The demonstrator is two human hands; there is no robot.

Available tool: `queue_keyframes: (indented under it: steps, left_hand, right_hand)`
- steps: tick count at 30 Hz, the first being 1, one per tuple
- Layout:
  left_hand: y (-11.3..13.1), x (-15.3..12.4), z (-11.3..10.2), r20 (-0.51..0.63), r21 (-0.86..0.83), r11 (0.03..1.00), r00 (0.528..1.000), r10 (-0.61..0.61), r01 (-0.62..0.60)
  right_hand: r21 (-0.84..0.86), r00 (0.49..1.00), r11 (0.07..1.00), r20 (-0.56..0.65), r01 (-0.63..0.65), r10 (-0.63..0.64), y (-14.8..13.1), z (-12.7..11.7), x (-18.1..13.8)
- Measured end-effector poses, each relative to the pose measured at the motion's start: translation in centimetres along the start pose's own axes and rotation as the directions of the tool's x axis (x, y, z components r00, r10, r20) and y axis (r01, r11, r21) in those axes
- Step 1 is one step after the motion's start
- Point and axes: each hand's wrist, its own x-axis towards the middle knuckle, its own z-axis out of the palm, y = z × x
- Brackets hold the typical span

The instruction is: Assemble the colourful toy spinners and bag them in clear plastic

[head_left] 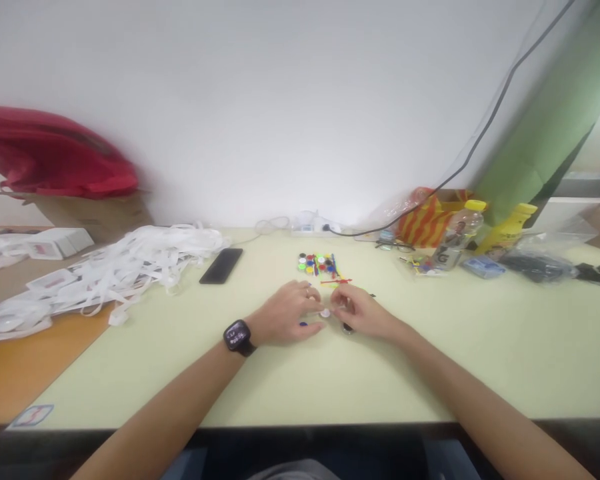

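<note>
At the centre of the frame, my left grip was low over the pale desk, thumb and fingers spread, with a blue disc at the thumb. My right grip, just right of centre, was curled, and I could not tell whether it pinched anything. A white disc lay between the two, and a dark disc showed beneath the right. Coloured discs lay grouped higher in the frame, a red stick just below them; a black phone lay left of centre
</note>
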Motion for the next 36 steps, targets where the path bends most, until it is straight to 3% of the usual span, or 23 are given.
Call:
queue_keyframes:
  steps: [3, 7, 11, 15, 18, 21, 24, 27, 31, 33, 36]
  left_hand:
    - [-1.1, -0.5, -0.9, -0.029, -0.076, 0.994, 0.996, -0.087, 0.084]
    - [-1.7, -0.7, -1.5, 0.110, -0.162, 0.967, 0.978, -0.178, 0.195]
    - [-1.6, -0.8, -1.2, 0.184, -0.212, 0.950, 0.964, -0.192, 0.230]
    - [-1.7, -1.0, -1.0, 0.206, -0.232, 0.943, 0.960, -0.192, 0.238]
    - [-2.1, -1.1, -1.3, 0.169, -0.192, 0.956, 0.967, -0.190, 0.222]
    - [-2.8, -1.2, -1.5, 0.121, -0.146, 0.965, 0.972, -0.199, 0.216]
    - [-3.7, -1.3, -1.2, 0.079, -0.084, 0.958, 0.960, -0.268, 0.274]
    - [-4.4, -1.4, -0.5, 0.039, -0.040, 0.938, 0.939, -0.342, 0.344]
    - [-3.8, -1.3, 0.3, 0.008, -0.065, 0.937, 0.940, -0.342, 0.342]
    - [-3.0, -1.0, 0.6, -0.014, -0.103, 0.946, 0.950, -0.311, 0.308]
    - [-1.8, -0.4, 0.9, -0.024, -0.137, 0.959, 0.967, -0.252, 0.247]
  right_hand:
    - [-0.095, 0.999, 0.995, -0.035, 0.002, -0.005, -0.6, -1.5, -0.2]
    - [-0.033, 0.957, 0.993, 0.264, -0.114, 0.119, -0.7, -2.7, -0.5]
    - [0.018, 0.921, 0.987, 0.362, -0.160, 0.143, -0.5, -2.7, -0.7]
    - [-0.012, 0.927, 0.988, 0.345, -0.156, 0.150, -0.1, -2.8, -0.6]
    - [-0.211, 0.962, 0.967, 0.201, -0.141, 0.184, 0.6, -3.4, -0.4]
    - [-0.431, 0.974, 0.883, 0.041, -0.184, 0.223, 1.3, -3.8, -0.3]
    - [-0.508, 0.980, 0.840, -0.060, -0.192, 0.188, 1.5, -3.7, -0.2]
    - [-0.417, 0.996, 0.908, -0.084, -0.038, 0.003, 1.1, -2.8, -0.3]
    - [-0.243, 0.977, 0.947, 0.009, 0.210, -0.214, 0.0, -0.9, -0.4]
    - [-0.195, 0.969, 0.950, 0.081, 0.244, -0.232, -0.3, -0.2, -0.3]
    - [-0.144, 0.977, 0.970, 0.119, 0.195, -0.179, -0.1, 0.4, -0.2]
